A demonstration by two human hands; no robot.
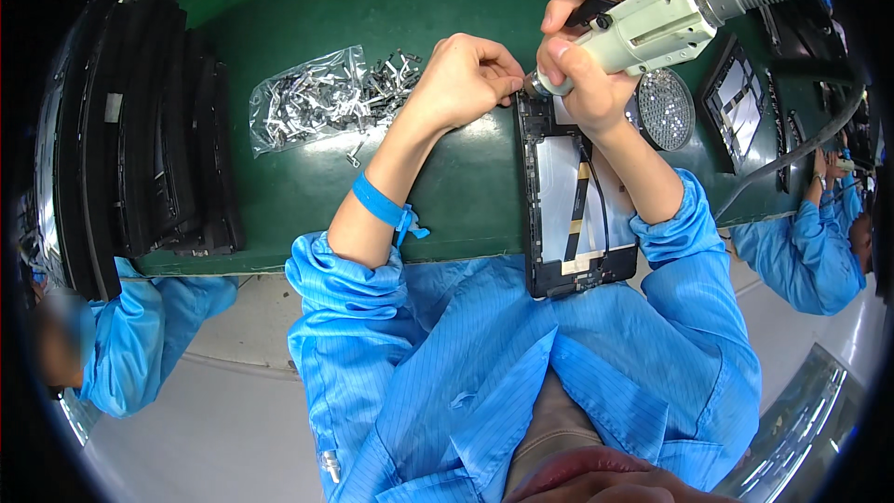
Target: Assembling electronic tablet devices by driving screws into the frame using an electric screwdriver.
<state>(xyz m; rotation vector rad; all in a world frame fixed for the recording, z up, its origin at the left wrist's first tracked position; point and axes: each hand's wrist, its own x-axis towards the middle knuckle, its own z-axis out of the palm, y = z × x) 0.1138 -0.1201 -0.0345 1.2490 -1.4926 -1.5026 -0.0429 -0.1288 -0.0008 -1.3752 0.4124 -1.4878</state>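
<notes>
My right hand (pixel 591 74) grips a pale green electric screwdriver (pixel 652 26), its tip angled down to the left. That tip sits at the top left corner of a black tablet housing (pixel 577 196), opened to show a silver plate, ribbon strips and a cable. At the same corner, the thumb and fingers of my left hand (pixel 470 79) are pinched together; whatever is between them is too small to make out. Just left of that hand lies a pile of small metal and black parts (pixel 382 88), partly spilling from a clear plastic bag (pixel 307 102).
Black panels (pixel 158 130) stand stacked at the left of the green table (pixel 447 196). Right of my work is a round dish of small shiny pieces (pixel 665 109), with another opened tablet (pixel 736 98) beyond. A thick cable (pixel 801 149) runs down the right. People in blue sit at both sides.
</notes>
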